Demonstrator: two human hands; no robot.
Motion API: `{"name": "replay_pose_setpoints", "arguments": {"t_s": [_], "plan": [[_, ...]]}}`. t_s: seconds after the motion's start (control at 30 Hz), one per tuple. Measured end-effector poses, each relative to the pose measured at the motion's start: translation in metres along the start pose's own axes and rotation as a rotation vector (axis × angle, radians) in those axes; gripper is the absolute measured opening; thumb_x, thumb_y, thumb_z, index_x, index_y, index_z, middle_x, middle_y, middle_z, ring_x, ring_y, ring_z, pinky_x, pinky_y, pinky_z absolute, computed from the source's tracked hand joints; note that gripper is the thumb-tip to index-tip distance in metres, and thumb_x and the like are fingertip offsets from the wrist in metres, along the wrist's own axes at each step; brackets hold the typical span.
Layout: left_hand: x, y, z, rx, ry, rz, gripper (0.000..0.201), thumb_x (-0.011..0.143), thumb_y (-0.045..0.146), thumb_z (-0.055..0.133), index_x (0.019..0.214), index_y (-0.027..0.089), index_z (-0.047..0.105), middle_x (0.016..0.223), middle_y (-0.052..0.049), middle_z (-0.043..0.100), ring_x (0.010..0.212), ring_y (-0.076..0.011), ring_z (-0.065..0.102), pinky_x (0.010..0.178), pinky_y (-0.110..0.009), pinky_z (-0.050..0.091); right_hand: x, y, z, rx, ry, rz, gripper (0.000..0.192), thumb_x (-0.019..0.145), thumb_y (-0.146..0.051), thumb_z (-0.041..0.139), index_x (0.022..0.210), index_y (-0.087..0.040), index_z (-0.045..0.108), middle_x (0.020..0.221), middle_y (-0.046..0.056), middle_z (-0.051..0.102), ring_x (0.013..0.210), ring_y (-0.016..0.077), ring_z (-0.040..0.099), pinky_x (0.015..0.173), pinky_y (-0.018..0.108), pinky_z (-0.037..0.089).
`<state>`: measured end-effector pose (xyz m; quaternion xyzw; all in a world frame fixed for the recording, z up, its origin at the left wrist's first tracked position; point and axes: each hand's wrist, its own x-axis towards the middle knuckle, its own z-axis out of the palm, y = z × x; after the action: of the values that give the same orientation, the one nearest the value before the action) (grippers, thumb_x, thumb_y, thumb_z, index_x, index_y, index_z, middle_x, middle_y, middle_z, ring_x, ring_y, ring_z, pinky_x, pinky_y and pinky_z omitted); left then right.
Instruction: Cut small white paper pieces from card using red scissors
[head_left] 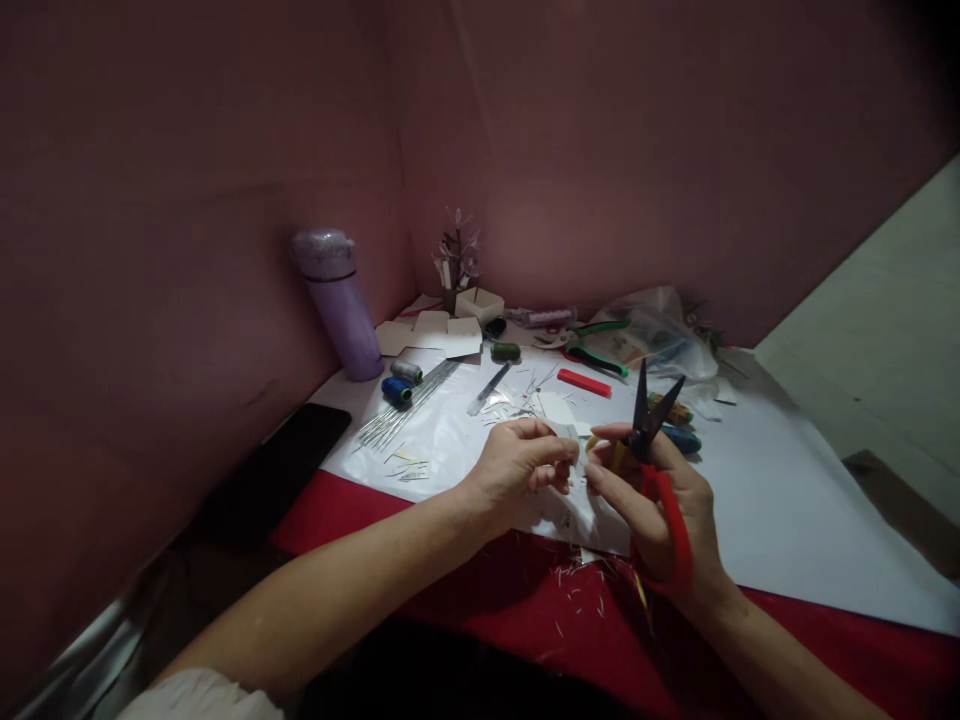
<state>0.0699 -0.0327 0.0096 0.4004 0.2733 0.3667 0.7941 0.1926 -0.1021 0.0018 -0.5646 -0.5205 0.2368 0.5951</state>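
Observation:
My right hand (682, 500) has red-handled scissors (664, 490) hooked in its palm, their dark blades spread and pointing up and away. A small yellow piece (592, 442) shows at the tips of that hand's thumb and index finger. Close to those fingertips, my left hand (525, 460) is closed in a pinch; what it holds is too small to make out. Behind the hands lies a white card (556, 408) among thin clippings. More clippings (581, 580) are scattered on the red cloth below.
Thin wires (412, 400) lie beside a blue thread spool (396, 390) and a grey spool (407, 371). A purple bottle (341, 310) stands at left. Farther back are a cutter knife (491, 388), a red stick-shaped case (585, 383), green-handled pliers (596, 360) and a plastic bag (660, 330).

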Motion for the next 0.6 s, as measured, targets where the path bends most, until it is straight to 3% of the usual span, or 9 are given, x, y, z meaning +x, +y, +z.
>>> {"name": "replay_pose_setpoints", "arguments": {"t_s": [0.6], "plan": [[0.0002, -0.0017, -0.0011, -0.041, -0.015, -0.013, 0.019, 0.062, 0.015, 0.069, 0.056, 0.012, 0.051, 0.05, 0.0, 0.053, 0.045, -0.0075, 0.048, 0.049, -0.023, 0.036, -0.0013, 0.0033, -0.0002, 0.047, -0.017, -0.003, 0.022, 0.076, -0.023, 0.066, 0.096, -0.024, 0.057, 0.074, -0.002, 0.059, 0.061, 0.0105, 0.055, 0.054, 0.021, 0.045]]}}
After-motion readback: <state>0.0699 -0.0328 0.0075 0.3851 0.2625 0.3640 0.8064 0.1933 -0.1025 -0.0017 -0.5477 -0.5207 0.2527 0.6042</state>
